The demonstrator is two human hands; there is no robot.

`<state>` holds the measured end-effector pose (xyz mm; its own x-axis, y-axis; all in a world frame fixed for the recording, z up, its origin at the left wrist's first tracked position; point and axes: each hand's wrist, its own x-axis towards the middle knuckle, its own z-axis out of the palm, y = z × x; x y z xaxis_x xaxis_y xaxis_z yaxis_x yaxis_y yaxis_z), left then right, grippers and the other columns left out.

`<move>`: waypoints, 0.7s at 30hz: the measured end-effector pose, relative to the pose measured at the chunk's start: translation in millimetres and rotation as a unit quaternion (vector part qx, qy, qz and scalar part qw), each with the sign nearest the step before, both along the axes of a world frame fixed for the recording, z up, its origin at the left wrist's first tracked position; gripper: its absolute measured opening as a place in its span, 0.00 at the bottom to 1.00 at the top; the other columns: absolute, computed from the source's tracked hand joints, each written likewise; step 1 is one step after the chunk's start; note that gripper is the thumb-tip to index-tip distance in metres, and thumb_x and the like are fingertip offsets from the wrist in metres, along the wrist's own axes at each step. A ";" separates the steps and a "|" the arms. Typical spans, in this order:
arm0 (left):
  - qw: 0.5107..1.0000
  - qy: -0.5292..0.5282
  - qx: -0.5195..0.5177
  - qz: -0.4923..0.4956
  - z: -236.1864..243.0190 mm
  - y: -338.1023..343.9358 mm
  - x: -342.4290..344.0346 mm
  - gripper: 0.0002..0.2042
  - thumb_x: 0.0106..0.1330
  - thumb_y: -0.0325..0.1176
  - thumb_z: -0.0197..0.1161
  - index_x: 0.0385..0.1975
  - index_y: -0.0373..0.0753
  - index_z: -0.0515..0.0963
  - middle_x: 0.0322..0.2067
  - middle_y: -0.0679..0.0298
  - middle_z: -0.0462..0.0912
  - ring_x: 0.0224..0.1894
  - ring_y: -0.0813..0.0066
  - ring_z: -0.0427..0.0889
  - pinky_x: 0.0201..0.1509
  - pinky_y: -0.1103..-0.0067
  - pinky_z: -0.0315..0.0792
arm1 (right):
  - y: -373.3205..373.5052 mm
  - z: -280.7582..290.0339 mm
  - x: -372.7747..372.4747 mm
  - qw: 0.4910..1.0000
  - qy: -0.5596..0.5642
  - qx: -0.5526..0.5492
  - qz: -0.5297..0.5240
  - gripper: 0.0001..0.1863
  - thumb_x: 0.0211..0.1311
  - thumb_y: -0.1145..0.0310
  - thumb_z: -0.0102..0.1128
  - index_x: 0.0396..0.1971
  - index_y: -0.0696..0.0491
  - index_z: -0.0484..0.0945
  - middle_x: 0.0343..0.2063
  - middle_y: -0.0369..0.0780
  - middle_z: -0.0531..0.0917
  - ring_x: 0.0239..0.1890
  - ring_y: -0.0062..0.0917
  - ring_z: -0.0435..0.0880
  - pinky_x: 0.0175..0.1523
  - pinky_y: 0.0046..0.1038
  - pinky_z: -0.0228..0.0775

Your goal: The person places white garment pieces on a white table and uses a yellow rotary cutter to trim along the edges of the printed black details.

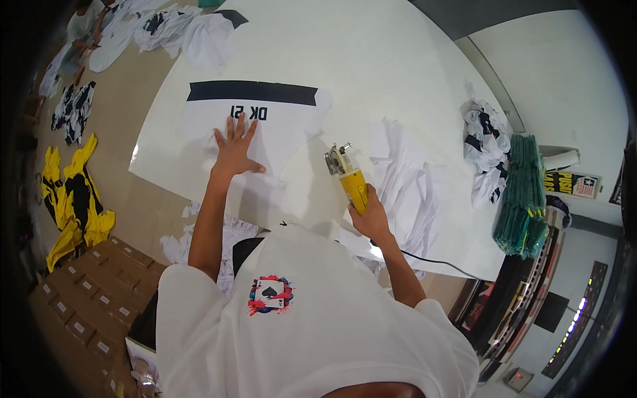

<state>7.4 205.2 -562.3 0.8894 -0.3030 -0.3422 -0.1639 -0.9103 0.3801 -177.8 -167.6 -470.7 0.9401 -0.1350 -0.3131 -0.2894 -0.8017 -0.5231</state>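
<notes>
The left hand (235, 154), splayed open, is resting on a white fabric piece (285, 136) with a black band (252, 93) and dark lettering (258, 113), lying flat on the wide white table (318, 46). Right of it, the right hand (371, 215) is gripping a yellow cutter (353, 186). Brown boxes (93, 298) are standing at left; green bundles (523, 192) are lying by the table's right edge.

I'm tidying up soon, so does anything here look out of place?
Yes: yellow-and-black fabric lies crumpled on the floor at left, untidy compared with the white panel spread flat under the left hand on the table.
</notes>
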 end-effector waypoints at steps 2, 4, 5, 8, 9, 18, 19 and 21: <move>1.000 -0.006 -0.011 -0.002 -1.1 -0.8 -2.5 0.72 0.29 0.57 0.87 0.82 0.53 0.51 0.83 0.53 0.36 0.83 0.38 0.29 0.75 0.29 0.27 | 11.2 -3.6 2.8 1.000 -0.007 0.006 0.009 0.42 0.63 0.64 0.67 0.70 0.67 0.56 0.56 0.66 0.77 0.58 0.62 0.79 0.62 0.49 0.73; 1.000 -0.008 -0.008 0.004 -1.8 -2.4 -4.1 0.72 0.27 0.55 0.87 0.82 0.53 0.51 0.83 0.53 0.36 0.83 0.38 0.30 0.75 0.30 0.27 | 16.9 -7.8 15.2 1.000 -0.017 0.008 0.007 0.42 0.63 0.65 0.66 0.70 0.67 0.55 0.55 0.68 0.77 0.56 0.64 0.79 0.60 0.51 0.74; 1.000 -0.006 -0.015 0.002 -1.6 -1.8 -4.4 0.72 0.27 0.55 0.87 0.82 0.53 0.52 0.83 0.53 0.36 0.83 0.39 0.30 0.75 0.30 0.27 | 18.9 -9.6 22.7 1.000 -0.021 0.009 0.006 0.42 0.63 0.65 0.66 0.70 0.67 0.55 0.54 0.69 0.77 0.55 0.65 0.79 0.60 0.51 0.74; 1.000 -0.005 -0.020 0.001 -0.6 -1.0 -4.9 0.72 0.27 0.55 0.87 0.82 0.53 0.52 0.83 0.54 0.36 0.83 0.40 0.30 0.75 0.30 0.27 | 23.1 -11.2 43.0 0.999 -0.038 0.005 0.012 0.41 0.63 0.66 0.65 0.69 0.67 0.54 0.52 0.70 0.77 0.53 0.67 0.80 0.58 0.53 0.75; 1.000 -0.003 -0.019 0.001 -0.6 -1.1 -4.8 0.73 0.27 0.55 0.87 0.82 0.53 0.51 0.83 0.54 0.36 0.83 0.40 0.30 0.75 0.30 0.27 | 24.3 -10.5 47.4 0.999 -0.034 0.007 0.011 0.41 0.63 0.66 0.65 0.69 0.68 0.54 0.51 0.71 0.77 0.52 0.67 0.80 0.57 0.53 0.75; 1.000 -0.012 -0.019 0.006 -5.1 -4.9 -8.2 0.73 0.26 0.55 0.88 0.82 0.54 0.51 0.83 0.54 0.36 0.83 0.41 0.30 0.75 0.30 0.27 | 32.9 -10.3 65.9 0.999 -0.038 0.009 0.010 0.41 0.63 0.65 0.64 0.68 0.68 0.54 0.50 0.70 0.78 0.51 0.67 0.81 0.57 0.52 0.75; 1.000 -0.009 -0.021 0.008 -4.4 -5.2 -8.2 0.73 0.26 0.54 0.88 0.82 0.54 0.51 0.83 0.55 0.36 0.83 0.41 0.30 0.76 0.30 0.27 | 34.3 -11.0 68.5 0.999 -0.039 0.006 0.006 0.40 0.63 0.65 0.64 0.68 0.68 0.54 0.50 0.70 0.79 0.51 0.67 0.81 0.57 0.52 0.75; 1.000 -0.005 -0.022 0.009 -1.8 -5.6 -8.6 0.73 0.26 0.53 0.88 0.82 0.54 0.52 0.83 0.55 0.36 0.83 0.41 0.30 0.76 0.31 0.27 | 37.6 -11.5 75.3 0.999 -0.033 0.007 -0.005 0.38 0.63 0.66 0.64 0.67 0.66 0.56 0.50 0.68 0.79 0.52 0.65 0.80 0.56 0.52 0.75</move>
<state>-1.2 199.6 -564.1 0.8985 -0.3012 -0.3193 -0.1513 -0.8954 0.4188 -102.5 -129.9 -482.2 0.9574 -0.1399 -0.2527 -0.2614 -0.7918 -0.5520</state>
